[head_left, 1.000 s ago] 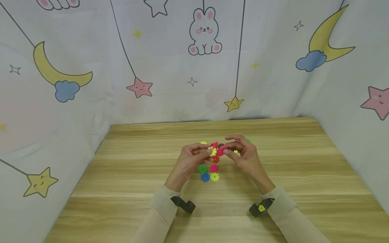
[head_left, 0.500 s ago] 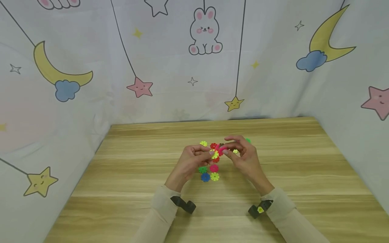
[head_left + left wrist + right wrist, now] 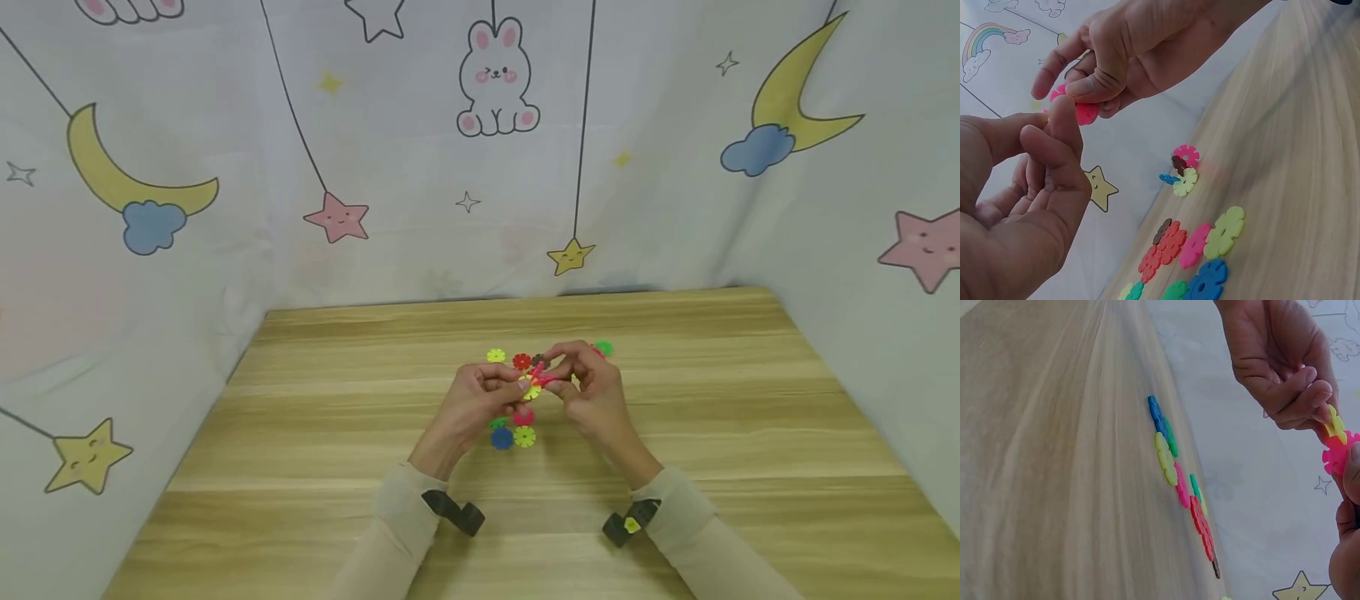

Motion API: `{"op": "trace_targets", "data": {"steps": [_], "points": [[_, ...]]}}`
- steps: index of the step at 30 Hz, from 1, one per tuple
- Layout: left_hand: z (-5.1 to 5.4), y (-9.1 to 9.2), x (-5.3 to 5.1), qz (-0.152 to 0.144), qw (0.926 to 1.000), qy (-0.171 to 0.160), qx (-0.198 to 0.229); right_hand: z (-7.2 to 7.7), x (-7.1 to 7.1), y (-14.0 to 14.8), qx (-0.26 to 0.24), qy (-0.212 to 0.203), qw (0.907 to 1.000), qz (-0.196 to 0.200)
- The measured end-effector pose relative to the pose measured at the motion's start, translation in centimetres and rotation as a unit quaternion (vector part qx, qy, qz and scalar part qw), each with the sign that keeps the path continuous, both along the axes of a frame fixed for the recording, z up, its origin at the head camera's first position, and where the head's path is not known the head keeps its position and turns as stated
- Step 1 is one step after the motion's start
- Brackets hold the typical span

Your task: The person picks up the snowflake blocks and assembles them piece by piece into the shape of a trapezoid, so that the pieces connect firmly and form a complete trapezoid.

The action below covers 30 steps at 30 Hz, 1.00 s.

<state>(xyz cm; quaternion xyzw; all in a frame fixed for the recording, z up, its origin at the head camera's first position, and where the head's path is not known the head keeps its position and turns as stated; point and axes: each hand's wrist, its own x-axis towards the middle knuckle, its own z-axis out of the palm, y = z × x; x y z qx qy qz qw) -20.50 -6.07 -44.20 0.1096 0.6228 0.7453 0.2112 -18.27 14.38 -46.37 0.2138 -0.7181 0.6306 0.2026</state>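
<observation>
My left hand (image 3: 474, 408) pinches a yellow notched plastic disc (image 3: 532, 391) between thumb and fingers. Thumb and fingertips of my right hand (image 3: 594, 398) pinch a pink notched disc (image 3: 1337, 455), which meets the yellow one edge to edge in the right wrist view. More pink shows between the two hands in the head view, but fingers cover where the pieces join. Both hands are raised over the table. Beneath them lie loose discs, among them a blue disc (image 3: 502, 438), a yellow-green disc (image 3: 524, 437) and a red disc (image 3: 522, 362).
Beyond my right hand, a green disc (image 3: 603, 348) lies on the wooden table (image 3: 750, 417). In the left wrist view, a small cluster with a pale yellow disc (image 3: 1185, 182) also holds pink, brown and blue pieces. A printed white curtain (image 3: 420, 167) surrounds the table's back and sides.
The held discs have come closer together and slightly nearer to me. The pink disc has turned more edge-on. My right hand has shifted a little left; the head view has moved slightly.
</observation>
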Motion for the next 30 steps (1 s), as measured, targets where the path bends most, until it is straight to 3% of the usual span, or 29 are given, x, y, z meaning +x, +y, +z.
{"op": "trace_targets", "data": {"steps": [12,17,21,25,30], "points": [[0.3,-0.5,-0.2,0.014,0.9994,-0.002,-0.032,0.9,0.0,0.2,0.023,-0.008,0.9997,-0.005],[0.5,-1.1,-0.5,0.018,0.9978,0.021,-0.060,1.1,-0.4,1.4,0.053,-0.012,0.9973,-0.049],[0.5,-2.2,-1.0,0.037,0.9944,0.049,-0.086,1.1,-1.5,3.9,0.072,-0.024,0.9928,-0.093],[0.2,-3.5,-1.5,0.052,0.9894,0.063,-0.121,0.5,-2.6,6.7,0.089,-0.054,0.9896,-0.099],[-0.7,-4.4,-1.9,0.056,0.9827,0.067,-0.164,-0.7,-3.4,9.1,0.124,-0.120,0.9821,-0.076]]}}
